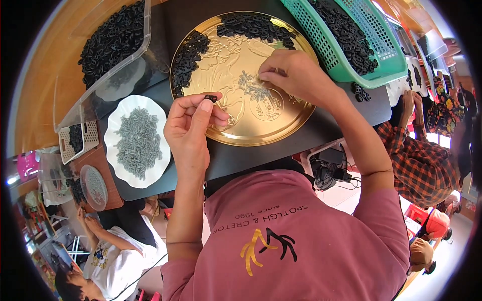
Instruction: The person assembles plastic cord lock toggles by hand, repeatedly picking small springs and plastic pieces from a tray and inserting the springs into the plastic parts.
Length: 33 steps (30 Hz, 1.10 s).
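While the left hand [190, 129] rises above the near rim of the gold tray [296, 120], its thumb and forefinger pinch a small black piece [211, 98], and the other fingers curl loosely into the palm. That piece hangs just over the tray's left half, clear of the embossed metal. The left forearm climbs almost straight up from the lower edge, past a pink shirt [301, 236].

Further right, the right hand [296, 75] lies knuckles-up on the tray's middle, fingertips drawn together and pressed down on the raised pattern; whether they grip anything cannot be told. Its forearm slants in from the lower right.

Black pieces [251, 25] like the held one are heaped along the tray's far and left rim. The tray rests on a dark tabletop [236, 155]. A clear plastic bin [108, 80] of black pieces stands to the left, a green basket [341, 65] of them to the right, and a white scalloped plate [113, 150] of grey pieces [138, 143] sits near the left hand.

Other people sit nearby, one in a checked sleeve [416, 160] at right, another in a white shirt [120, 256] at lower left.
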### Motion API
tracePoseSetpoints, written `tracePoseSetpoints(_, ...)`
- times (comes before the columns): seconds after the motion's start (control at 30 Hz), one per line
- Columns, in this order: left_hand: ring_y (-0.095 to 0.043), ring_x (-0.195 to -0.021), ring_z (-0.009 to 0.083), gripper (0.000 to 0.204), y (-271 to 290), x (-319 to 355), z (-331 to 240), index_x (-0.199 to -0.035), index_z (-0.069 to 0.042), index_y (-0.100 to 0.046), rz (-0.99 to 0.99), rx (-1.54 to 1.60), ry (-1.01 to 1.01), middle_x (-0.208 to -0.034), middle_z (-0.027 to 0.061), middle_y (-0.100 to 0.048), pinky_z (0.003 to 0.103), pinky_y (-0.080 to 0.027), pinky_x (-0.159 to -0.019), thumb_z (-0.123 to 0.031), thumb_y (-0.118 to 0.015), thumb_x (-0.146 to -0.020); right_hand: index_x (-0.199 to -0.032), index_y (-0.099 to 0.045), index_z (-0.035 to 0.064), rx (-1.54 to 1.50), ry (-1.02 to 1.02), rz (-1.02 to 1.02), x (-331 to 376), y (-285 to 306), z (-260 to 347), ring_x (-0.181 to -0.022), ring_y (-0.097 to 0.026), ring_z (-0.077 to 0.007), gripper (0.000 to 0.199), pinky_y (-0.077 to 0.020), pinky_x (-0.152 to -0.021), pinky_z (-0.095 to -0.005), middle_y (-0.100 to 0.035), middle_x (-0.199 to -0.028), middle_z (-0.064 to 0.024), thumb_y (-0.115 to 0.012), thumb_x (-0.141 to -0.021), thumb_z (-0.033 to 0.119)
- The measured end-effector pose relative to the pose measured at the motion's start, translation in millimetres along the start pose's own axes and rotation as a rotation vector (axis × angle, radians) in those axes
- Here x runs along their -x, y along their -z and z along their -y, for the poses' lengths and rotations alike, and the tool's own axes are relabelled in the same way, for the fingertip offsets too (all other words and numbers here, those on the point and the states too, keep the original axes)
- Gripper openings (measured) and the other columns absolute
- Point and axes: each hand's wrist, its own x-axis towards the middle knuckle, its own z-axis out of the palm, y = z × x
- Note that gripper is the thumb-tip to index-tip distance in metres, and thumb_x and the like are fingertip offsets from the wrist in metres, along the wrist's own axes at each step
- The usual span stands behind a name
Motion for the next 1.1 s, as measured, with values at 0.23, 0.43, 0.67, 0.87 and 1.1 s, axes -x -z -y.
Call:
tracePoseSetpoints(0.23,-0.063,-0.07,0.0143,0.009,-1,0,2,-0.099,0.002,-0.054,0.005,-0.011,0.014,-0.099,0.0172,-0.065,0.026,-0.054,-0.064,-0.003,-0.056,-0.092,-0.084,-0.065,0.0029,0.26,0.064,-0.008,-5,-11,3,-0.072,-0.061,-0.0302,0.011,-0.049,-0.066,-0.0377,-0.063,-0.081,-0.0102,-0.063,-0.08,0.013)
tracePoseSetpoints(0.43,-0.063,-0.068,0.0143,0.008,-5,-1,5,-0.099,0.001,-0.054,0.021,0.041,0.047,-0.097,0.0172,-0.066,0.026,-0.053,-0.062,-0.004,-0.056,-0.092,-0.083,-0.061,0.0023,0.371,0.124,-0.004,-12,-14,-2,-0.071,-0.062,-0.0294,0.011,-0.0493,-0.062,-0.0377,-0.061,-0.079,-0.0113,-0.063,-0.078,0.012)
tracePoseSetpoints(0.67,-0.062,-0.064,0.0161,0.009,-6,-3,2,-0.099,0.002,-0.055,0.037,0.172,0.148,-0.093,0.0191,-0.066,0.025,-0.049,-0.056,-0.002,-0.056,-0.091,-0.1,-0.064,0.0004,-0.311,-0.13,-0.156,-10,-2,16,-0.061,-0.06,-0.0149,0.018,-0.0475,-0.057,-0.0284,-0.06,-0.069,-0.009,-0.062,-0.082,0.007)
tracePoseSetpoints(0.87,-0.061,-0.064,0.0145,0.009,-13,-4,0,-0.099,0.001,-0.056,0.044,0.199,0.184,-0.087,0.0133,-0.065,0.025,-0.048,-0.055,-0.003,-0.058,-0.091,-0.104,-0.065,-0.0003,-0.889,-0.233,-0.062,-2,-7,47,-0.066,-0.056,-0.0054,0.017,-0.0457,-0.061,-0.0216,-0.06,-0.074,0.0017,-0.061,-0.091,0.01)
tracePoseSetpoints(1.1,-0.058,-0.062,0.0111,0.009,-15,-3,0,-0.098,0.001,-0.056,0.054,0.17,0.16,-0.084,0.0087,-0.063,0.023,-0.048,-0.054,-0.004,-0.059,-0.091,-0.095,-0.066,0.0009,-0.996,-0.292,-0.08,2,-21,58,-0.062,-0.052,-0.0037,0.017,-0.0418,-0.056,-0.0183,-0.064,-0.078,0.0006,-0.067,-0.089,0.017)
